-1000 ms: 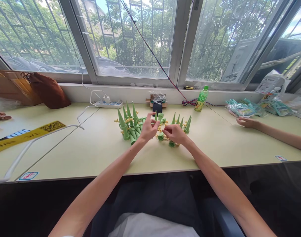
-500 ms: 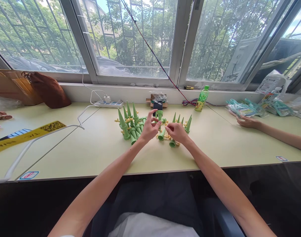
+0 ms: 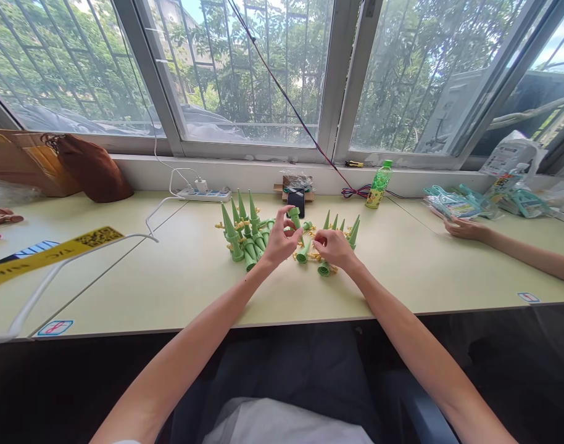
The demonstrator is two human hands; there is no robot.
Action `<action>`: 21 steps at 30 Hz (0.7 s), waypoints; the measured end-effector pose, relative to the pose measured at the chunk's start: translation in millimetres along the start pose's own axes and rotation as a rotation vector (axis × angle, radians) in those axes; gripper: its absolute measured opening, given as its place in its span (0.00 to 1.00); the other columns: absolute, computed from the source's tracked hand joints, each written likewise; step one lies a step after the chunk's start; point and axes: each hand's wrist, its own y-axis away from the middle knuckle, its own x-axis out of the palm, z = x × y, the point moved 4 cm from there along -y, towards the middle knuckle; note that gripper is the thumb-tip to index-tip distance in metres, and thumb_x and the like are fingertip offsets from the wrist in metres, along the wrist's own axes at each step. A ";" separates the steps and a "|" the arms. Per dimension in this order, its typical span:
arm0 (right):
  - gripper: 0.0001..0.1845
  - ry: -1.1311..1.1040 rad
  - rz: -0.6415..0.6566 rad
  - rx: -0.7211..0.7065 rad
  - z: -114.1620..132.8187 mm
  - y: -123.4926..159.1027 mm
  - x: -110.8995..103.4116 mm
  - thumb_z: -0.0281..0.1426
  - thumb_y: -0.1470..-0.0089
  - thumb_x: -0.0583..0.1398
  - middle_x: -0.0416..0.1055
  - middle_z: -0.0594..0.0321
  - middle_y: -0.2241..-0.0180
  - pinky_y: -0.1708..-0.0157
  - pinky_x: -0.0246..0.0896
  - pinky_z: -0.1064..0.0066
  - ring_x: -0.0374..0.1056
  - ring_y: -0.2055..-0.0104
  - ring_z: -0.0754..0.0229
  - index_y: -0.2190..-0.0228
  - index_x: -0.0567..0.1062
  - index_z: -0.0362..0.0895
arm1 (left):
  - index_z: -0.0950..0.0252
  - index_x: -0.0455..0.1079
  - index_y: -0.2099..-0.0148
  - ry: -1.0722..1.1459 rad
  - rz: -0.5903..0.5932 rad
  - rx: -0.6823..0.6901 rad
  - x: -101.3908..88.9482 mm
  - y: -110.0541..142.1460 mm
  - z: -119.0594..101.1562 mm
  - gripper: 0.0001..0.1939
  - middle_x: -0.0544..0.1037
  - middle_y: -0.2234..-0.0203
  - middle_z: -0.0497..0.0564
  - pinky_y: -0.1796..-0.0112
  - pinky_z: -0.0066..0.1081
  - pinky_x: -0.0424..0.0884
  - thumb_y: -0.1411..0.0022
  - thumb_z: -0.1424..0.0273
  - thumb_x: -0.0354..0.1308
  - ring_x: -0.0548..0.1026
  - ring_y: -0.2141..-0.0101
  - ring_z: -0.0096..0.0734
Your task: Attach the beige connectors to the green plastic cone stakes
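Observation:
My left hand [image 3: 279, 240] is closed around a green plastic watering spike [image 3: 294, 214], its wide capped end up and tipped slightly left. Close by on the right, my right hand [image 3: 334, 248] has its fingers pinched together; whatever they hold is too small to make out. Several green spikes with yellow valves [image 3: 236, 243] stand and lie to the left of my left hand. More green spikes [image 3: 353, 233] stand just behind and right of my right hand. Loose spikes [image 3: 303, 254] lie between and below the hands, with small yellow pieces around them.
Behind the hands are a black phone [image 3: 296, 200] and a small cardboard box [image 3: 278, 188]. A green drink bottle [image 3: 379, 185] and a power strip [image 3: 205, 195] stand near the windowsill. At right, another person's hand [image 3: 467, 229] touches packaged items [image 3: 453, 202]. A brown pouch [image 3: 93, 169] lies left.
The spike in my left hand has tilted, its capped end shifting a little left. My right hand has moved very slightly right, still pinched.

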 end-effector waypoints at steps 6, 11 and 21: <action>0.04 0.034 0.025 0.020 -1.7 0.9 -0.9 0.28 0.50 0.58 0.76 0.62 0.73 0.68 0.57 0.72 0.67 0.71 0.62 0.73 0.75 0.44 | 0.56 0.57 0.42 -0.047 -0.010 0.001 -0.4 0.2 -0.2 0.28 0.66 0.72 0.41 0.81 0.17 0.60 0.43 0.70 0.59 0.64 0.82 0.14; 0.04 0.035 0.090 0.022 1.0 2.5 -0.9 0.26 0.54 0.59 0.76 0.64 0.72 0.69 0.55 0.72 0.66 0.71 0.62 0.73 0.75 0.44 | 0.57 0.57 0.43 -0.077 0.000 0.024 -0.2 0.1 0.1 0.27 0.65 0.73 0.40 0.81 0.18 0.60 0.43 0.71 0.59 0.64 0.82 0.15; 0.05 0.032 0.149 0.015 2.5 3.1 0.3 0.26 0.57 0.60 0.76 0.64 0.70 0.69 0.56 0.72 0.66 0.71 0.63 0.73 0.75 0.44 | 0.57 0.58 0.43 -0.163 0.028 0.062 0.5 2.2 -1.5 0.26 0.65 0.74 0.41 0.79 0.19 0.62 0.43 0.71 0.58 0.66 0.81 0.17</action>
